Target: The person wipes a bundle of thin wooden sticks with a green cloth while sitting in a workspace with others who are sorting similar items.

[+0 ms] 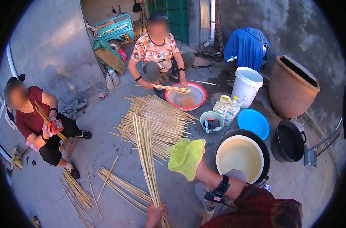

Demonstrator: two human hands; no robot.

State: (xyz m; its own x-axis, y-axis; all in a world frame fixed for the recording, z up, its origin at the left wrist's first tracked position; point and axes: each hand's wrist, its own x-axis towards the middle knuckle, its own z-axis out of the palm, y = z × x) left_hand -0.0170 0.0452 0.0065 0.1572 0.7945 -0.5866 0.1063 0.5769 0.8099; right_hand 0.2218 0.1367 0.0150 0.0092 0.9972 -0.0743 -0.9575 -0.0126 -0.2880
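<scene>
Covering part of the grey concrete floor (100, 133), a broad pile of slender pale-tan sticks (154, 121) lies beyond a long, slanting bundle of similar sticks (146, 152). A fuzzy lime-green cloth (181, 152) wraps the right hand (191, 159), its finger spread impossible to tell; the left hand's (156, 214) fingers curl around the bundle's lower end.

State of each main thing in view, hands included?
Left hand: closed around stick bundle
Stick bundle: upper ends spread
Right hand: mostly covered by green cloth
Stick pile: spread out
Red-rimmed basin: upright, open
White bucket: upright
White jug: upright
Cream basin: nested in black tub
Black bucket: upright, open
Clay jar: open
Blue cloth: draped
</scene>
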